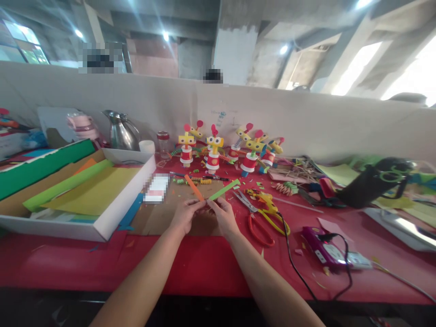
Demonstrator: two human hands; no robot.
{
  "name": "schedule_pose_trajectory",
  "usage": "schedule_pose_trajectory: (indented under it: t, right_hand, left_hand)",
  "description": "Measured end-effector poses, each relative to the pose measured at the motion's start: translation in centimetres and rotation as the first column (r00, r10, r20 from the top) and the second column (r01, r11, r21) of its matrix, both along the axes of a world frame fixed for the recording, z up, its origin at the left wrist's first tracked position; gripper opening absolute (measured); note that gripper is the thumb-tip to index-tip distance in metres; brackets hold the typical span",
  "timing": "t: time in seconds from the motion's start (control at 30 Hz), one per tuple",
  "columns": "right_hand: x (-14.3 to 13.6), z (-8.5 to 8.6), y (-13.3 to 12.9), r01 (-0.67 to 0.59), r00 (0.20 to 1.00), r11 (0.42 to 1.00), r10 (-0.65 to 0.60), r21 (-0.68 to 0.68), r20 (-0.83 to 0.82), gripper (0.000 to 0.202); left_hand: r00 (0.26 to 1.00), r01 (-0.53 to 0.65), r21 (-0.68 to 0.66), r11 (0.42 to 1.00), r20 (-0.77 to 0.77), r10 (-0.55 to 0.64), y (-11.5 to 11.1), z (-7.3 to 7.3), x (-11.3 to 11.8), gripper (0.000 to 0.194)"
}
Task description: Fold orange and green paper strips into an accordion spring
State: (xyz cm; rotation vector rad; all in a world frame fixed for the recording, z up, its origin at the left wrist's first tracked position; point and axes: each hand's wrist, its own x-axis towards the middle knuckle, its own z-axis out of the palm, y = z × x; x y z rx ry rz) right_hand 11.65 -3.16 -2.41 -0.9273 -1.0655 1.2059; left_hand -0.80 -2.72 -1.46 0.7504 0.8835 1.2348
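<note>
While I watch from the head view, both of my hands meet over the brown card (160, 213) in the middle of the red table (204, 268). My left hand (185, 214) pinches the near end of an orange strip (194, 187), which slants up and away to the left. My right hand (223, 213) pinches the near end of a green strip (225, 189), which slants up and away to the right. The two strips meet between my fingertips, forming a V; whether they overlap or only touch there I cannot tell.

Just right of my right hand lie scissors (260, 218) with red and yellow handles. Further right, a purple device (318, 245) sits with a black cable (296, 268) running toward the table's near edge. On my left, a white tray (112, 218) holds sheets of green and yellow paper. Beyond my hands, a row of small paper figures (213, 152) stands near the white partition, with a steel kettle (121, 131) to their left. A black bag (371, 181) lies at far right.
</note>
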Motion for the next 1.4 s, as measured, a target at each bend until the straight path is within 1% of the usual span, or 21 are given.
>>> schedule_pose_trajectory:
  t: [0.17,0.37,0.6,0.83,1.0,1.17,1.3,1.4]
  right_hand:
    - [-0.09,-0.08,0.08,-0.037,0.997,0.999,0.036,-0.003,-0.066,0.017]
    - [-0.06,-0.29,0.15,0.006,1.000,1.000,-0.006,0.029,0.003,0.014]
    - [0.05,-0.75,0.46,0.034,0.999,0.998,-0.036,0.049,0.041,0.015]
    - [-0.19,-0.93,0.51,0.027,1.000,0.999,-0.027,0.028,0.014,0.016]
    - [-0.14,-0.98,0.58,0.035,0.999,0.999,-0.036,0.040,0.019,0.014]
    - [-0.06,-0.81,0.56,0.037,0.999,0.999,-0.037,0.007,0.029,0.016]
    - [-0.09,-0.77,0.49,0.024,0.999,1.000,-0.024,-0.015,0.029,0.017]
    - [-0.04,-0.87,0.46,-0.014,0.999,1.000,0.013,-0.023,-0.041,0.017]
  left_hand:
    - [0.999,-0.017,-0.046,0.999,0.043,0.019,0.02,0.07,0.05,0.027]
    - [0.995,-0.028,-0.090,0.996,0.096,0.037,0.24,-0.22,0.15,0.021]
    - [0.992,-0.037,-0.047,0.998,0.120,0.042,0.16,-0.28,0.33,0.020]
    - [0.997,-0.031,-0.005,1.000,0.075,0.031,0.24,-0.51,0.17,0.027]
    - [0.997,-0.031,0.016,0.999,0.065,0.030,0.33,-0.57,0.23,0.032]
    - [0.999,-0.016,0.044,0.999,0.028,0.015,0.14,-0.47,0.32,0.034]
    - [0.999,-0.017,0.031,0.999,0.038,0.016,0.07,-0.33,0.26,0.033]
    - [0.998,-0.018,-0.008,1.000,0.063,0.018,0.09,-0.07,0.15,0.031]
